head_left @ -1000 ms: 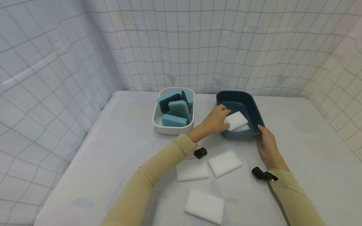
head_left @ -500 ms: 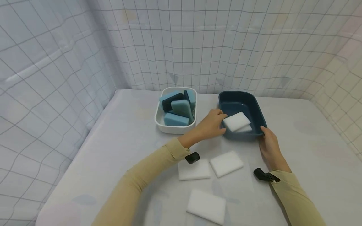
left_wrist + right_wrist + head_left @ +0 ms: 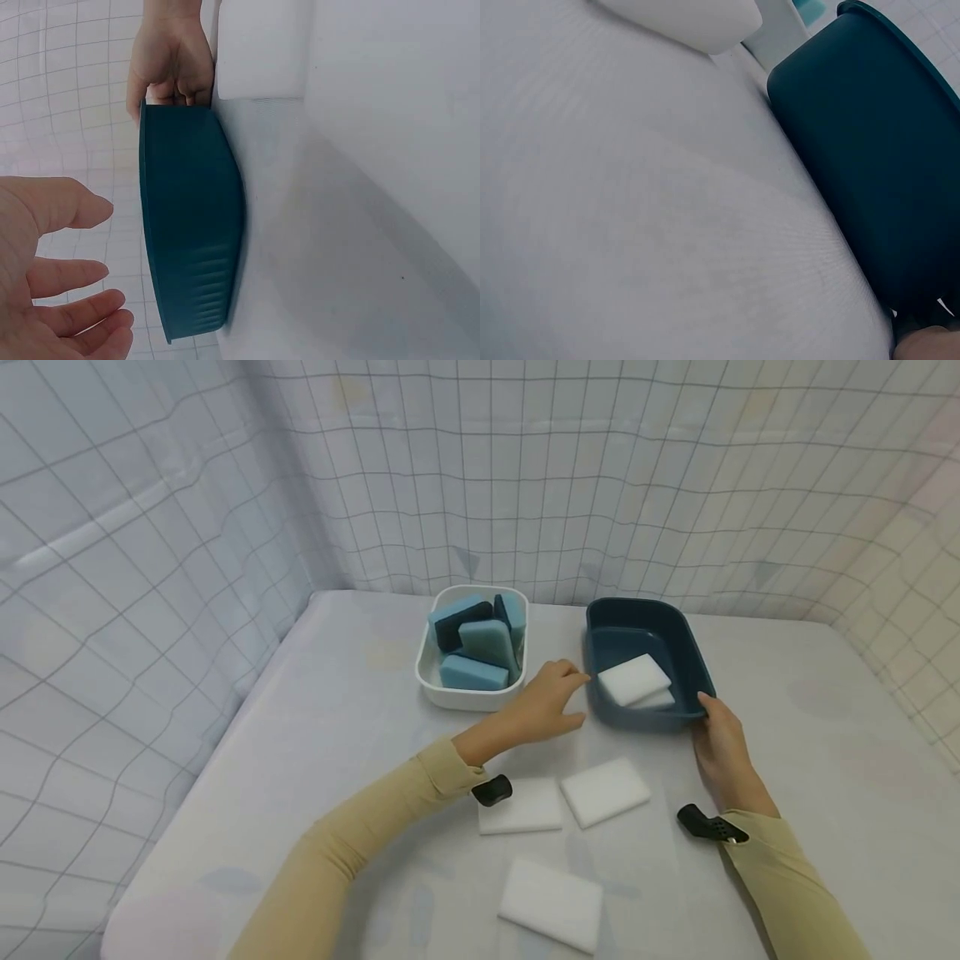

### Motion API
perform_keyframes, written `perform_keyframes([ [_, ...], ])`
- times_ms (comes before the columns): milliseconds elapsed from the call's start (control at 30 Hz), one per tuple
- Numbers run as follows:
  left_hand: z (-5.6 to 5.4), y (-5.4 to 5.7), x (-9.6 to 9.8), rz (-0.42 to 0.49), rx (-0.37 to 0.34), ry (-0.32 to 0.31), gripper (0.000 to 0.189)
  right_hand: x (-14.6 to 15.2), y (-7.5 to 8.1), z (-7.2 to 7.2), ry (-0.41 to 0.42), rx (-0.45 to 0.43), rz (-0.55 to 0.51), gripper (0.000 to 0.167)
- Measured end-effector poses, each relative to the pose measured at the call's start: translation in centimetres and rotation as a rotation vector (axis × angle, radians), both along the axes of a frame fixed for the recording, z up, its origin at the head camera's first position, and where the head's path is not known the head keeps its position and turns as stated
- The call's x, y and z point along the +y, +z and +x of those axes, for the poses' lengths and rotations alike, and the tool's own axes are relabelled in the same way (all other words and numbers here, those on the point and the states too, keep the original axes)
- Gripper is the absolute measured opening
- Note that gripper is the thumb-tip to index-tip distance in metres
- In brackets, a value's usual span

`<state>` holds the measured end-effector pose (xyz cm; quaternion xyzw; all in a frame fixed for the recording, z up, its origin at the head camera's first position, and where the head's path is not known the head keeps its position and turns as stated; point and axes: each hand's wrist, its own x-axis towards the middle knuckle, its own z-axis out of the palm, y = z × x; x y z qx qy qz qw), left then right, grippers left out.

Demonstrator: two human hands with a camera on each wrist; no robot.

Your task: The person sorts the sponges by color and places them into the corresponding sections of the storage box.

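In the head view a dark blue bin (image 3: 622,642) holds a white sponge pad (image 3: 633,678) lying over another white pad (image 3: 658,700). My right hand (image 3: 723,747) grips the bin's near right corner, thumb at the rim and fingers against the outside. The left wrist view shows that grip too, past the bin's side wall (image 3: 191,217). Just left of the bin is my left hand (image 3: 551,706), fingers spread and nothing in them. Three more white pads lie on the table: one on the right (image 3: 606,792), one on the left (image 3: 525,806) and one nearest me (image 3: 551,906).
A white bin (image 3: 472,700) stands left of the blue one, with several blue sponges (image 3: 474,673) backed in dark scouring material. Behind the table (image 3: 360,693) hangs a checked cloth (image 3: 465,468), which also lines the sides.
My left hand has let go of the upper white pad in the blue bin and drawn back to the left. The right hand keeps its grip on the bin's corner.
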<state>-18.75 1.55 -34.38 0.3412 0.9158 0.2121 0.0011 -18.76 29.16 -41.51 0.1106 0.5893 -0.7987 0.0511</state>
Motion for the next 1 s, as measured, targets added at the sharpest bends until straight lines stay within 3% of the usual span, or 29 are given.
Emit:
perform_keyframes([
  [267, 1.1, -0.4, -1.5, -0.006, -0.006, 0.022, 0.052, -0.1, -0.2, 0.0, 0.000, 0.014, -0.005, 0.073],
  [467, 2.1, -0.7, -2.5, -0.034, 0.019, 0.004, 0.051, 0.0, -0.2, 0.0, 0.003, 0.003, 0.000, 0.074],
  [800, 3.8, -1.7, -3.8, -0.057, -0.055, 0.020, 0.050, 0.1, 0.1, 0.1, -0.011, -0.020, -0.002, 0.075],
  [1000, 4.7, -2.4, -4.5, -0.099, -0.064, -0.018, 0.052, 0.2, 0.1, 0.1, 0.013, 0.006, -0.010, 0.073],
])
